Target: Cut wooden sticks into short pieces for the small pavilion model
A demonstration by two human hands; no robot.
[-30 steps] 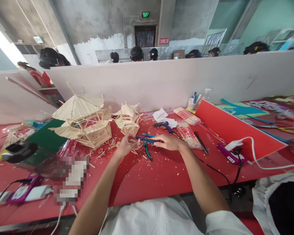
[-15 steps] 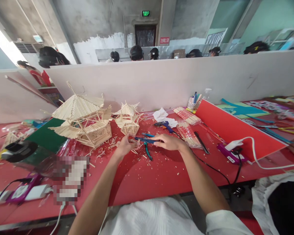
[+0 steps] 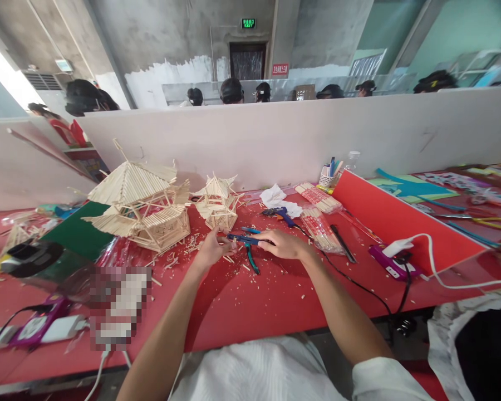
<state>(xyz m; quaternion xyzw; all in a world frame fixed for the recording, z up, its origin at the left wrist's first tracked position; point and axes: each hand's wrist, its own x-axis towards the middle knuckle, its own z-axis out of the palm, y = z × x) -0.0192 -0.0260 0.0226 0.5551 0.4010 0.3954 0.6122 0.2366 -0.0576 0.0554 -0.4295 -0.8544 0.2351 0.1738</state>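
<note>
- Dark blue tool (image 3: 247,239): lies across the gap between the two hands, on the near side of the small stick pavilion (image 3: 217,207) (landmark) and a little right of it. Exact type unclear, partly covered by fingers.
- Right hand (image 3: 287,244): near side and right of the pavilion; fingers closed round the right end of the tool.
- Left hand (image 3: 212,248): directly on the near side of the pavilion; fingers curled at the tool's left end. A small pale piece (image 3: 234,241) shows at the fingertips; cannot tell whether they pinch it.
- Teal-handled tool (image 3: 253,260): on the near side of the pavilion, to its right, partly under the blue tool.
- Wood scraps (image 3: 179,248): scattered to the left and near side of the pavilion.
- Large stick pavilion (image 3: 140,195): left of the small one, near it, with a tiled-looking stick roof.
- Blue glue gun (image 3: 283,215): right of the pavilion, beside crumpled white tissue (image 3: 274,196).
- Packets of sticks (image 3: 320,229): farther right of the pavilion, past the glue gun.
- Red board (image 3: 401,223): well right of the pavilion, leaning.
- White partition (image 3: 275,136): behind the pavilion; heads of several people (image 3: 232,91) show above it.
</note>
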